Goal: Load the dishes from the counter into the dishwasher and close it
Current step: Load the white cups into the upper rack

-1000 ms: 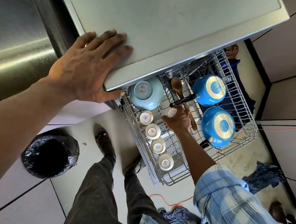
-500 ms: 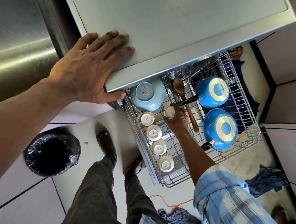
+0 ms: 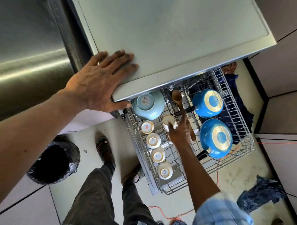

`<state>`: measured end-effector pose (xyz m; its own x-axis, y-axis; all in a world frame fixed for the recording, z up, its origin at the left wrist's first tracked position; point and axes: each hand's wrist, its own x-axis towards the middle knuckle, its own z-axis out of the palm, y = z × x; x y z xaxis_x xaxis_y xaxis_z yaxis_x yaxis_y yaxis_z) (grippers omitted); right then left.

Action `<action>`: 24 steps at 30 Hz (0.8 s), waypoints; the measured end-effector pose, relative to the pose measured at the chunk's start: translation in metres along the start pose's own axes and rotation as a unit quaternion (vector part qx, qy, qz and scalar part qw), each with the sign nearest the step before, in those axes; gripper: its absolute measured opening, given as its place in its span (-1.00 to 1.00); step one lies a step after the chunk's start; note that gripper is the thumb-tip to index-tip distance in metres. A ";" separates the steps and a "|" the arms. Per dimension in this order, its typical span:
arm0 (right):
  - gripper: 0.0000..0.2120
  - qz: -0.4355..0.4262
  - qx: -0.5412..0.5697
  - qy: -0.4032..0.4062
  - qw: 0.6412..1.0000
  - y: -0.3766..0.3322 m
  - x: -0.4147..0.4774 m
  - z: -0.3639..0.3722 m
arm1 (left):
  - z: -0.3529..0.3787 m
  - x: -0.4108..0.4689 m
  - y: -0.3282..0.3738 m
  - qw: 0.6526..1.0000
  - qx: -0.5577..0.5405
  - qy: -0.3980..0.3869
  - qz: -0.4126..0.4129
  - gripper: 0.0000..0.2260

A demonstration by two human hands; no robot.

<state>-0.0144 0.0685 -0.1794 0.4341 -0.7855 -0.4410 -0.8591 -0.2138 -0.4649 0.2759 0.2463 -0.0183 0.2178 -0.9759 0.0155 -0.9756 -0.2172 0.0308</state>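
The dishwasher's wire rack point(image 3: 176, 191) is pulled out below the grey counter top point(image 3: 172, 37). In it a light blue bowl point(image 3: 149, 105), a row of several small white cups point(image 3: 155, 155), a wooden spoon point(image 3: 177, 98) and two blue pots point(image 3: 208, 102) point(image 3: 216, 137) lie upside down. My right hand point(image 3: 180, 130) hovers in the rack with fingers spread; its thumb is at another small white cup point(image 3: 167, 119) that stands bottom up beside the bowl. My left hand point(image 3: 98, 83) rests flat on the counter's front corner, thumb under the edge.
A steel appliance front point(image 3: 25, 49) stands at the left. On the floor lie a black bin bag point(image 3: 53, 161), an orange cable point(image 3: 166, 215) and blue cloths point(image 3: 263, 190). My feet point(image 3: 103, 147) stand left of the rack. Walls close in on the right.
My right hand held the small white cup and set it in the rack beside the bowl; now its fingers have spread off it. The left hand stayed on the counter.
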 end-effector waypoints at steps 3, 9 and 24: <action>-0.24 0.035 0.108 0.044 0.993 -0.004 -0.022 -0.025 | -0.006 -0.003 0.000 1.000 -0.024 0.002 0.000 -0.04; -0.58 -0.147 0.095 0.183 0.967 -0.074 -0.062 -0.066 | -0.025 -0.024 -0.006 0.967 -0.160 0.152 -0.130 -0.26; -0.74 -0.430 0.093 -0.064 0.896 -0.486 -0.010 0.016 | -0.021 -0.134 -0.181 0.856 -0.059 0.086 -0.506 -0.20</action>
<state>0.4035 0.1891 0.0387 0.9514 -0.3017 0.0623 -0.1379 -0.5978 -0.7897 0.4236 0.4170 -0.0052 0.9608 -0.2688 0.0683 -0.2773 -0.9360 0.2169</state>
